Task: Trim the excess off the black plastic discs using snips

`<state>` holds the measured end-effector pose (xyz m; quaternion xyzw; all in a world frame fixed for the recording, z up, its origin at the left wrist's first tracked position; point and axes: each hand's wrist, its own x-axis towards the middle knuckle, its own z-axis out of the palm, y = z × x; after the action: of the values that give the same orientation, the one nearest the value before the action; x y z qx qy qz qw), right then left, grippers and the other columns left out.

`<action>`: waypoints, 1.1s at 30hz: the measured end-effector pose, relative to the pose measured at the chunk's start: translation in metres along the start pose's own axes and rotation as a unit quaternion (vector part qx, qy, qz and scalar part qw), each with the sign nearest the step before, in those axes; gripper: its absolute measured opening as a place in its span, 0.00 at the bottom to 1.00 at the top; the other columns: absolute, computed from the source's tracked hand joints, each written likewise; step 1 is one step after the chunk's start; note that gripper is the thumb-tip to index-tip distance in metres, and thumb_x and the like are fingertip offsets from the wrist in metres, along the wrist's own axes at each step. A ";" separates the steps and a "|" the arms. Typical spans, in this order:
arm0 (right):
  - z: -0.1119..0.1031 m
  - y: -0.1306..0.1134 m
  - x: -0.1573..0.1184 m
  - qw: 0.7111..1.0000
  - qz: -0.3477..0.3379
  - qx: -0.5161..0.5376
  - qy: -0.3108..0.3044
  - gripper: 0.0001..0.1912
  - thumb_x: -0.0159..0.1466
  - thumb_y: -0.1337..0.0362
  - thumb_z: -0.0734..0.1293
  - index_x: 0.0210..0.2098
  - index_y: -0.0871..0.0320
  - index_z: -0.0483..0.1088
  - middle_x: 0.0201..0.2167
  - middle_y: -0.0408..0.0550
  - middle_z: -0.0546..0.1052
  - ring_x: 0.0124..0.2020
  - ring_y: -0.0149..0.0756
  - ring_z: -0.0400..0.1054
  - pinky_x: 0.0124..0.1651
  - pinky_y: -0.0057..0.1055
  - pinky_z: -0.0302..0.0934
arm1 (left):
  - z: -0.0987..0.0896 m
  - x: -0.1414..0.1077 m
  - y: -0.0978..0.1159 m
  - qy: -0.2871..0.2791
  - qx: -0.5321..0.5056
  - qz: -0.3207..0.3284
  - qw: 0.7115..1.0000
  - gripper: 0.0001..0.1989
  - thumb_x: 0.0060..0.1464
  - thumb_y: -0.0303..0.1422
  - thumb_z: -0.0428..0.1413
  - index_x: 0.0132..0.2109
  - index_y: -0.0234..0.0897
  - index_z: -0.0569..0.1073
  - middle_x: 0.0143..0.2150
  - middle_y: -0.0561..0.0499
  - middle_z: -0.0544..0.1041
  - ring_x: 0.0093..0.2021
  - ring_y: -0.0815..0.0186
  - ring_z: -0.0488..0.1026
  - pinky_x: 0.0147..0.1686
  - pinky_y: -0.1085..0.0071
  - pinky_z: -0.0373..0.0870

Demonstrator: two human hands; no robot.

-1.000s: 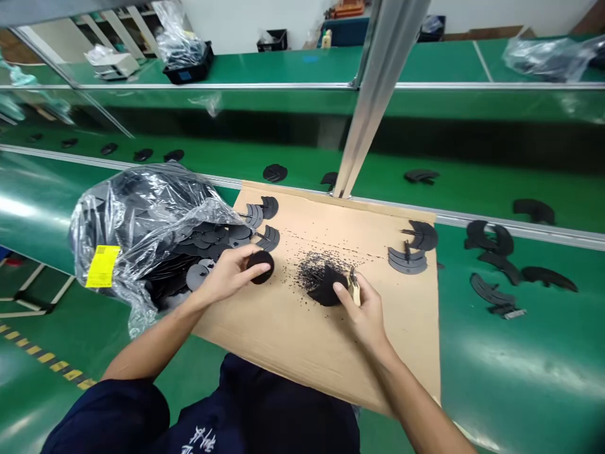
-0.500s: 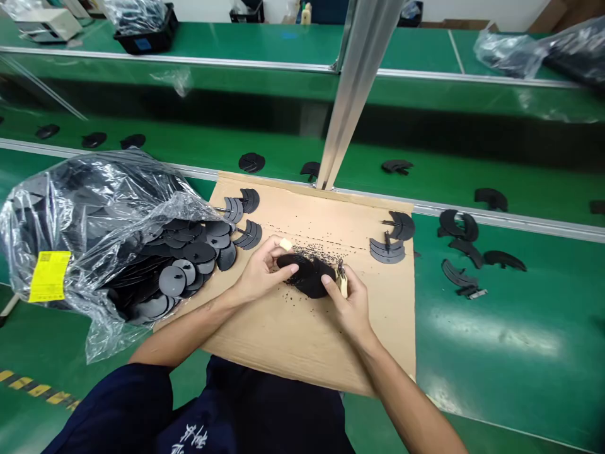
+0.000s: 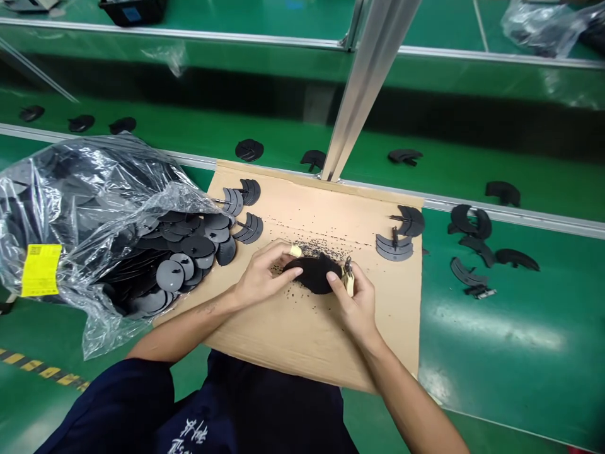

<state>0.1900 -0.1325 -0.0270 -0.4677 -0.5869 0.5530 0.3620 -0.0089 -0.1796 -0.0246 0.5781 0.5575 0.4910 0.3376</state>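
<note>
A flat black plastic piece with rounded edges (image 3: 312, 275) is held level between my hands, above the cardboard sheet (image 3: 283, 340). My left hand (image 3: 265, 271) pinches its left side, thumb on top; a pale yellow cover wraps a fingertip. On its right edge presses the thumb of my right hand (image 3: 352, 302). Tucked in that hand is a small tool with a dark metal tip and pale yellow part (image 3: 348, 276), perhaps nippers. Whether the black piece is one or several stacked is unclear. Small black scraps (image 3: 321, 249) are scattered behind and beneath it.
Left, a clear plastic bag (image 3: 94, 189) spills black discs (image 3: 170, 275). Curved black parts (image 3: 249, 228) lie on the cardboard's left, others (image 3: 394, 248) on its right, more (image 3: 472, 221) on the green bench (image 3: 496, 353). A metal post (image 3: 368, 88) rises behind the cardboard.
My view has tipped slightly downward. Between my hands, the black pieces that showed a notch between them now look like one closed oval shape. Both hands keep their hold.
</note>
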 end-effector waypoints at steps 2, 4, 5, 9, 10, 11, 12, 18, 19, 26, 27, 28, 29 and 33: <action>0.001 0.000 -0.001 1.000 -0.003 0.001 -0.009 0.18 0.63 0.48 0.69 0.41 0.55 0.71 0.37 0.46 0.76 0.40 0.40 0.70 0.46 0.35 0.66 | 0.003 -0.002 0.001 0.011 -0.021 -0.008 1.000 0.09 0.59 0.35 0.61 0.44 0.36 0.72 0.38 0.49 0.76 0.37 0.67 0.75 0.38 0.72 0.75; 0.002 0.000 -0.002 1.000 -0.005 -0.002 -0.021 0.17 0.63 0.48 0.69 0.41 0.55 0.71 0.35 0.45 0.75 0.37 0.38 0.68 0.42 0.34 0.65 | 0.005 -0.004 0.002 0.022 -0.003 -0.002 1.000 0.11 0.58 0.36 0.62 0.44 0.36 0.72 0.36 0.50 0.76 0.35 0.68 0.75 0.37 0.73 0.75; 0.002 0.000 -0.003 1.000 -0.006 -0.007 -0.027 0.17 0.63 0.48 0.69 0.40 0.55 0.71 0.33 0.45 0.74 0.35 0.38 0.67 0.41 0.33 0.65 | 0.006 -0.004 0.003 0.024 0.020 0.009 0.999 0.11 0.58 0.36 0.62 0.45 0.37 0.72 0.35 0.51 0.75 0.34 0.68 0.74 0.37 0.73 0.74; 0.003 0.001 -0.004 0.999 -0.008 -0.023 -0.034 0.17 0.63 0.48 0.69 0.40 0.55 0.70 0.31 0.43 0.72 0.32 0.36 0.65 0.38 0.33 0.64 | 0.004 -0.002 0.005 0.023 0.104 0.061 0.992 0.11 0.60 0.36 0.61 0.48 0.37 0.74 0.34 0.51 0.74 0.33 0.68 0.70 0.35 0.71 0.71; 0.004 0.001 -0.004 0.999 -0.008 -0.022 -0.034 0.17 0.63 0.48 0.69 0.40 0.55 0.70 0.31 0.43 0.72 0.32 0.35 0.65 0.38 0.32 0.64 | 0.004 -0.002 0.006 0.025 0.111 0.071 0.991 0.11 0.61 0.36 0.60 0.48 0.37 0.74 0.35 0.50 0.74 0.34 0.67 0.70 0.35 0.71 0.71; 0.004 0.001 -0.004 0.999 -0.008 -0.020 -0.033 0.17 0.63 0.48 0.69 0.40 0.55 0.70 0.31 0.43 0.72 0.32 0.35 0.65 0.38 0.32 0.64 | 0.003 -0.001 0.006 0.026 0.116 0.078 0.990 0.11 0.61 0.35 0.59 0.49 0.37 0.74 0.35 0.50 0.74 0.34 0.67 0.70 0.36 0.70 0.71; 0.004 0.001 -0.004 0.999 -0.007 -0.019 -0.031 0.17 0.63 0.48 0.69 0.39 0.55 0.70 0.31 0.43 0.71 0.32 0.35 0.65 0.38 0.32 0.64 | 0.003 -0.001 0.007 0.026 0.121 0.082 0.989 0.10 0.62 0.35 0.59 0.49 0.37 0.74 0.36 0.50 0.74 0.35 0.67 0.70 0.36 0.70 0.71; 0.003 0.001 -0.004 0.999 -0.007 -0.020 -0.029 0.18 0.63 0.46 0.68 0.39 0.55 0.70 0.31 0.43 0.72 0.32 0.36 0.65 0.38 0.32 0.64 | 0.005 -0.001 0.005 0.018 0.147 0.075 0.986 0.09 0.62 0.35 0.57 0.48 0.37 0.73 0.37 0.49 0.74 0.37 0.65 0.71 0.38 0.68 0.71; 0.003 0.001 -0.005 0.999 -0.009 -0.022 -0.030 0.18 0.63 0.46 0.68 0.39 0.55 0.70 0.31 0.43 0.72 0.32 0.36 0.65 0.38 0.32 0.64 | 0.005 -0.001 0.004 0.018 0.150 0.073 0.986 0.09 0.62 0.35 0.57 0.48 0.37 0.73 0.37 0.49 0.74 0.37 0.65 0.71 0.38 0.68 0.71; 0.003 0.000 -0.005 0.998 -0.024 -0.046 -0.030 0.17 0.64 0.47 0.67 0.39 0.54 0.70 0.29 0.42 0.71 0.30 0.35 0.64 0.36 0.32 0.63 | 0.006 -0.004 -0.001 -0.004 0.117 0.046 0.992 0.11 0.61 0.35 0.58 0.50 0.37 0.70 0.45 0.44 0.75 0.45 0.61 0.74 0.45 0.64 0.75; 0.003 0.000 -0.005 0.998 -0.023 -0.049 -0.030 0.17 0.64 0.47 0.67 0.39 0.54 0.70 0.30 0.43 0.71 0.30 0.35 0.64 0.36 0.32 0.63 | 0.007 -0.005 -0.002 -0.012 0.102 0.030 0.994 0.12 0.61 0.35 0.57 0.50 0.37 0.70 0.46 0.44 0.76 0.46 0.60 0.75 0.47 0.63 0.75; 0.003 0.000 -0.005 0.998 -0.024 -0.050 -0.032 0.17 0.64 0.47 0.67 0.39 0.54 0.70 0.30 0.43 0.71 0.30 0.35 0.64 0.36 0.32 0.63 | 0.008 -0.006 -0.003 -0.023 0.082 0.010 0.996 0.12 0.62 0.35 0.57 0.51 0.37 0.69 0.47 0.44 0.76 0.47 0.60 0.76 0.47 0.63 0.75; 0.003 0.000 -0.005 0.998 -0.025 -0.051 -0.033 0.17 0.64 0.47 0.67 0.39 0.54 0.70 0.30 0.43 0.71 0.30 0.35 0.64 0.36 0.32 0.63 | 0.008 -0.007 -0.004 -0.038 0.059 -0.012 0.997 0.13 0.62 0.35 0.57 0.52 0.37 0.69 0.47 0.44 0.76 0.46 0.60 0.76 0.47 0.64 0.76; 0.002 0.000 -0.005 0.998 -0.034 -0.050 -0.032 0.17 0.64 0.47 0.68 0.39 0.54 0.70 0.30 0.43 0.72 0.31 0.35 0.65 0.37 0.32 0.64 | 0.009 -0.008 -0.009 -0.091 -0.009 -0.060 0.994 0.14 0.65 0.36 0.54 0.55 0.37 0.68 0.45 0.45 0.77 0.43 0.62 0.77 0.42 0.67 0.77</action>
<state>0.1896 -0.1383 -0.0272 -0.4469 -0.6410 0.5249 0.3373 -0.0027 -0.1845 -0.0370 0.5828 0.5539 0.4201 0.4207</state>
